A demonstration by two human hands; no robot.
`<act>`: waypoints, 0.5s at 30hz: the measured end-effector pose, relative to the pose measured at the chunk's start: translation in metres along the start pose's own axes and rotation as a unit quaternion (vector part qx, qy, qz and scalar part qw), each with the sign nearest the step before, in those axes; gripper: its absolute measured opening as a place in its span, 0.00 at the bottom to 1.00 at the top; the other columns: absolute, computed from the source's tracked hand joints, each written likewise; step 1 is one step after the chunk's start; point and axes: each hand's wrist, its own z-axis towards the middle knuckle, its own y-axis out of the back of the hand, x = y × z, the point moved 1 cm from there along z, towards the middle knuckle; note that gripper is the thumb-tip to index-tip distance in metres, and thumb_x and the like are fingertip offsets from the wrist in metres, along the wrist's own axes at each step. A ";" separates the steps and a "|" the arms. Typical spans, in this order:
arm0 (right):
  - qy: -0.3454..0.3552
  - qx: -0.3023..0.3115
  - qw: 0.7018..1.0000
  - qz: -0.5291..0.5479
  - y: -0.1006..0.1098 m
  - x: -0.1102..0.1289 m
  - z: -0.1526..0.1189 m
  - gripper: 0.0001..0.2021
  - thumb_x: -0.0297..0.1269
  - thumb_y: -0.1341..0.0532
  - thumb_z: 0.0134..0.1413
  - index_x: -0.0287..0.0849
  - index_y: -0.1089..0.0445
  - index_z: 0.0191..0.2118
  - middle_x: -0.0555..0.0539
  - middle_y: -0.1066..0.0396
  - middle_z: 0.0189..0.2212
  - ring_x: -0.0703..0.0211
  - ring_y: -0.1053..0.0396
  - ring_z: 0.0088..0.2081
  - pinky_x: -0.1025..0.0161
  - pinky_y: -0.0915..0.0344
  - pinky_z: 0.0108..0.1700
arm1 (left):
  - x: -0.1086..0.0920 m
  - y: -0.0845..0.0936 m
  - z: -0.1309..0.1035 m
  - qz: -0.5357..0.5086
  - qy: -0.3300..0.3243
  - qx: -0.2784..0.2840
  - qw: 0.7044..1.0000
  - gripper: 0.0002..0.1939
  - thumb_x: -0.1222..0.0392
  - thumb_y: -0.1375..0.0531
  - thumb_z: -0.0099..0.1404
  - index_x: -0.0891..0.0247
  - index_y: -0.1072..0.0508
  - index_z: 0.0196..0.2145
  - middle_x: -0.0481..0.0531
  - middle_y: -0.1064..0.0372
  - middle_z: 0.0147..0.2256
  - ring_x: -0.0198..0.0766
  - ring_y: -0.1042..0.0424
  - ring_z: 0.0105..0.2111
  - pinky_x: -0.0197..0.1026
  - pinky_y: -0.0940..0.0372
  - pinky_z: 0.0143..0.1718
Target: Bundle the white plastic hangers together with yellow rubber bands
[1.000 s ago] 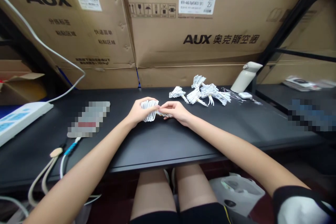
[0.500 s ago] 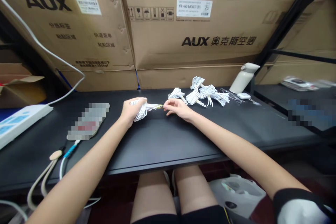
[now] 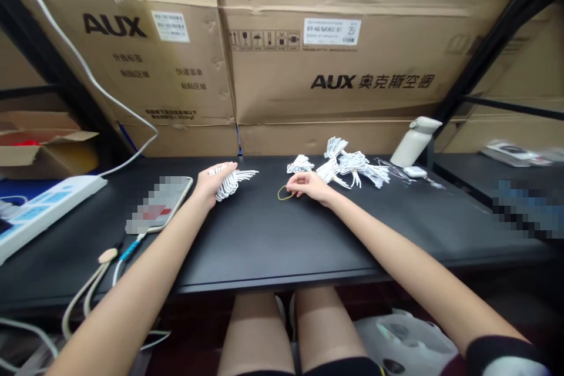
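Observation:
My left hand [image 3: 210,184] is closed around a bundle of white strands [image 3: 227,182], whose thin ends stick out to the right. To the right, my right hand [image 3: 308,185] pinches a thin yellow loop [image 3: 282,194], which looks like a rubber band and hangs apart from the bundle. Just behind my right hand lies a small white bundle [image 3: 300,163]. Several more white bundles [image 3: 352,163] lie in a pile to its right on the black table [image 3: 264,241].
Large cardboard boxes [image 3: 282,94] stand behind the table. A white bottle [image 3: 414,142] and a small white case [image 3: 415,172] are at the back right. At the left are a phone [image 3: 161,205] with a cable, a power strip [image 3: 48,214] and an open box [image 3: 48,147].
The yellow loop has come away from the ends of the held bundle and now hangs from my right hand. My hands are farther apart. The camera view has shifted a little.

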 end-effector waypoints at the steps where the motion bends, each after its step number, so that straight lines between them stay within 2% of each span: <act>1: -0.002 0.001 1.000 -0.002 0.000 0.000 0.000 0.10 0.40 0.32 0.42 0.37 0.28 0.28 0.48 0.26 0.26 0.67 0.32 0.25 0.68 0.33 0.29 | -0.001 0.001 0.004 0.022 0.007 -0.013 1.000 0.18 0.63 0.29 0.42 0.70 0.23 0.33 0.56 0.23 0.30 0.40 0.23 0.32 0.37 0.28 0.33; 4: -0.001 0.006 1.000 -0.006 0.000 -0.001 0.002 0.10 0.39 0.32 0.42 0.37 0.27 0.28 0.48 0.26 0.26 0.67 0.32 0.25 0.69 0.34 0.28 | -0.005 0.001 0.021 0.110 0.020 -0.031 0.993 0.17 0.63 0.29 0.42 0.68 0.24 0.32 0.56 0.23 0.29 0.41 0.23 0.31 0.38 0.28 0.31; 11: 0.006 0.009 1.000 0.016 0.000 -0.007 0.006 0.10 0.39 0.31 0.41 0.37 0.28 0.27 0.48 0.26 0.26 0.65 0.31 0.27 0.69 0.34 0.27 | -0.007 -0.015 0.065 0.245 0.024 0.014 0.969 0.13 0.62 0.27 0.37 0.66 0.24 0.22 0.54 0.26 0.23 0.45 0.24 0.29 0.39 0.31 0.27; 15: 0.010 0.012 1.000 0.018 0.001 -0.009 0.008 0.11 0.40 0.31 0.40 0.38 0.28 0.27 0.48 0.26 0.25 0.64 0.30 0.28 0.69 0.33 0.27 | -0.006 -0.019 0.079 0.304 -0.002 0.036 0.952 0.13 0.58 0.28 0.38 0.65 0.24 0.22 0.53 0.25 0.23 0.44 0.25 0.30 0.39 0.32 0.29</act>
